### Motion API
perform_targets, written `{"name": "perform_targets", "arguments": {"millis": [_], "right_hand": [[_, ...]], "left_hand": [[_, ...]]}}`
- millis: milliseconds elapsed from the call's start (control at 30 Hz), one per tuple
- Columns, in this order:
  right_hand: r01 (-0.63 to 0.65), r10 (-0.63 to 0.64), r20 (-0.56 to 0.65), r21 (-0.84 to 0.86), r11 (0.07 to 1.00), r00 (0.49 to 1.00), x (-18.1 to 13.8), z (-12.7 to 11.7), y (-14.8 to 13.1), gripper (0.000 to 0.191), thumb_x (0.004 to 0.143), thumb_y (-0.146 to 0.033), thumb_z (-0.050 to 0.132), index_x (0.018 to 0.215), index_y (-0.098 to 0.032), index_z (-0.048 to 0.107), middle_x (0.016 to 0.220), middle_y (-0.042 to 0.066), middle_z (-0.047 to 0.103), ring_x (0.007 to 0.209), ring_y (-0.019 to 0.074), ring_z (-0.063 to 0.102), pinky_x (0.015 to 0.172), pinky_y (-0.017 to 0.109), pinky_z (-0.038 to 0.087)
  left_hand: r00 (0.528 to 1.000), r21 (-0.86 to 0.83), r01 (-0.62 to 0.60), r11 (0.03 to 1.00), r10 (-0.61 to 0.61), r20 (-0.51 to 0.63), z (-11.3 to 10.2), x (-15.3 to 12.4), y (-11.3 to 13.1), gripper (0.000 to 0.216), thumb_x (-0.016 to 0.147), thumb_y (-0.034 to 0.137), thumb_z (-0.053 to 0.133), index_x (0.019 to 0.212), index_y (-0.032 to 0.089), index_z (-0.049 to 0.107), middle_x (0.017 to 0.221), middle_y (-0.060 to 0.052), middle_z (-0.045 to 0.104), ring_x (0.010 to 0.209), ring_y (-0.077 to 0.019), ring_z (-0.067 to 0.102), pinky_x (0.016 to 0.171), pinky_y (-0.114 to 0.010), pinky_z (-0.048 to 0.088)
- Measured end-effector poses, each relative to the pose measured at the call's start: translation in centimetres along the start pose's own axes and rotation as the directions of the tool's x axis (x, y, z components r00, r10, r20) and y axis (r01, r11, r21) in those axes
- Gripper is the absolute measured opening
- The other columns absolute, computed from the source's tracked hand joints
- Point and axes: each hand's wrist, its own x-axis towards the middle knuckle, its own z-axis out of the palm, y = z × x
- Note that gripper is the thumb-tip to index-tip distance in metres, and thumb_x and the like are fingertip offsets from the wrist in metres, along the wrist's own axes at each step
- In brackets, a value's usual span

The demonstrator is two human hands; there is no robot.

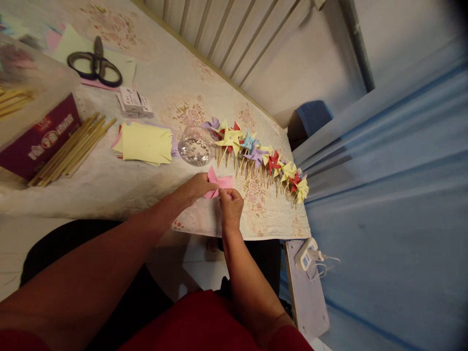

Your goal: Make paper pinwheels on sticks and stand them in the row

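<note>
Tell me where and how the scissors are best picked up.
Probably by the dark handle loops, coming from the near side: the loops face that way, while the blades point away. The scissors lie flat on pale yellow paper, so hooking a loop should suit; small white boxes sit close to the right loop.

Beyond my desk [164, 90], draped in a floral cloth, I face a pale wall [281, 80] with a slatted panel [223, 36]. On my right hangs a long blue curtain [380, 195], with a dark pipe [356, 44] above. Pale floor [14, 241] shows below me, and soft, dim light fills my corner.
</note>
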Motion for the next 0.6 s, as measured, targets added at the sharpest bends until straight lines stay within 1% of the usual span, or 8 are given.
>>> {"name": "perform_targets", "arguments": {"millis": [300,600], "right_hand": [[-0.044,0.043,0.003,0.026,0.999,0.999,0.22,0.18,0.19,0.023,0.075,-0.039,0.066,0.064,-0.020,0.062,0.057,-0.005,0.053,0.058,0.0127,0.044,0.059,0.025,0.038],[-0.035,0.035,0.000,0.012,0.999,0.999,0.36,0.39,0.22,0.023,0.076,-0.039,0.066,0.063,-0.020,0.062,0.058,-0.004,0.054,0.060,0.0132,0.045,0.060,0.025,0.037]], "left_hand": [[1.000,0.052,-0.011,0.999,0.011,-0.010,-0.06,-0.11,0.06,0.008,0.059,0.017,0.066,0.062,0.015,0.059,0.056,0.004,0.052,0.053,-0.0095,0.043,0.053,-0.022,0.029],[0.999,0.074,-0.019,0.997,0.021,-0.032,-0.12,-0.14,0.13,0.006,0.061,0.016,0.066,0.062,0.014,0.060,0.055,0.004,0.053,0.052,-0.0094,0.044,0.053,-0.022,0.031]]}}
